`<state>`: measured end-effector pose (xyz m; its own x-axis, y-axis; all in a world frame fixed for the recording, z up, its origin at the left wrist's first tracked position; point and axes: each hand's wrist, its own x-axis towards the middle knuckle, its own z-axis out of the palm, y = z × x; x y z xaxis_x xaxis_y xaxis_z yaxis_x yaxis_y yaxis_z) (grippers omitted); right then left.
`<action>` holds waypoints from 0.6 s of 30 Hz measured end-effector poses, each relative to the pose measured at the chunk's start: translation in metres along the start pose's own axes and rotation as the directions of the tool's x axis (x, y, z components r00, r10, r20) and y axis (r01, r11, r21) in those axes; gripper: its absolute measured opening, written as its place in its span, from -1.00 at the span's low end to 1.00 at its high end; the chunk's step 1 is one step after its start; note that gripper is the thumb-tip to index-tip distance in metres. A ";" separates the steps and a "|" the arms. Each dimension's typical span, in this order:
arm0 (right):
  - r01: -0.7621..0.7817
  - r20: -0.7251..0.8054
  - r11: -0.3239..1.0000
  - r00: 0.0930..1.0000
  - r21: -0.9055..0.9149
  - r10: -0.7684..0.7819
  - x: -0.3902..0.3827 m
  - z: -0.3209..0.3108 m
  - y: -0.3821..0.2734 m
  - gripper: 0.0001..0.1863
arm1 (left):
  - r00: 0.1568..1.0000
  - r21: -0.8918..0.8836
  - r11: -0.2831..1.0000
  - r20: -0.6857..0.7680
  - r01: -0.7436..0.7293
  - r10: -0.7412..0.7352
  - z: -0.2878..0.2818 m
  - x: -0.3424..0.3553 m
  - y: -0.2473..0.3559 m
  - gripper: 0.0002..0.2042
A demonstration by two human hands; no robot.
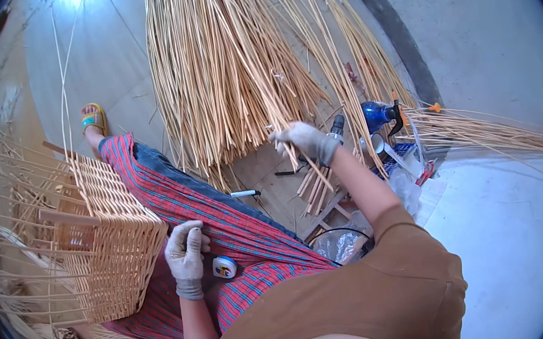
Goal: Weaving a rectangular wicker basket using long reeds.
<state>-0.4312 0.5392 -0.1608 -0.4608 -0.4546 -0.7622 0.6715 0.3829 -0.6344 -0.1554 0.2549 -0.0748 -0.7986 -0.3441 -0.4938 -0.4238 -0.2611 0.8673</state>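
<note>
My gloved right hand (312, 141) reaches into a large fanned bundle of pale reeds (220, 75), fingers closed on a few strands at its near end. My gloved left hand (186, 256) rests over the red-and-blue striped cloth (264, 281) on my lap with fingers curled; what they hold, if anything, is hidden. Just left of it a partly woven wicker basket (117, 254) lies on its side, loose stakes sticking out. A small white rounded object (224, 266), perhaps a tape measure, sits on the cloth beside my left hand.
Right of the bundle are a blue spray bottle (378, 114), short sticks (314, 188), a dark-handled tool (337, 127) and plastic bags (340, 245). More long reeds (509, 139) extend rightward over a pale surface (507, 243). My sandalled foot (93, 119) is on the tiled floor (112, 67).
</note>
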 end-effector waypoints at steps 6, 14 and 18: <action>-0.104 0.381 0.682 0.884 0.724 -0.270 -0.104 0.102 -0.032 -0.65 | 0.975 -0.132 0.989 0.203 -0.065 0.092 0.006 -0.008 0.047 -0.73; 0.136 0.764 0.914 0.511 0.382 -0.394 -0.151 0.306 -0.024 -0.77 | 0.885 -0.133 0.977 0.457 0.165 -0.087 -0.046 -0.025 0.104 -0.60; 0.793 0.923 0.573 0.352 -0.206 -0.155 -0.126 0.335 0.002 -0.60 | 0.994 -0.055 0.998 0.105 -0.020 0.026 -0.086 -0.097 0.102 -0.70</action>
<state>-0.1775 0.3282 -0.0231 0.2694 -0.9617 -0.0511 -0.1006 0.0247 -0.9946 -0.0846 0.1843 0.0564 -0.8498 -0.2542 -0.4617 -0.3833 -0.3031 0.8725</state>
